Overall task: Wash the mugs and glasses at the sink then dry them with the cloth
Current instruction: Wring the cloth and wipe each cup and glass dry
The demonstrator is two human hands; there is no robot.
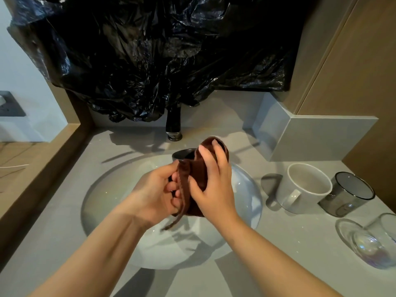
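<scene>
Over the round white sink [107, 202], both my hands work a brown cloth [198, 174] wrapped around a dark mug [182, 154]; only the mug's rim shows behind the cloth. My left hand [156, 194] grips the mug and the cloth's edge from the left. My right hand [212, 181] holds the cloth against the mug, fingers curled over its top. On the counter to the right stand a white mug [304, 187], a smoky grey glass [347, 195] and a clear iridescent glass [377, 243].
A black tap [173, 125] stands behind the sink, under black plastic sheeting [160, 56] that covers the wall. A grey ledge [310, 136] and a brown cabinet [364, 71] close off the right side. A wooden edge borders the counter on the left.
</scene>
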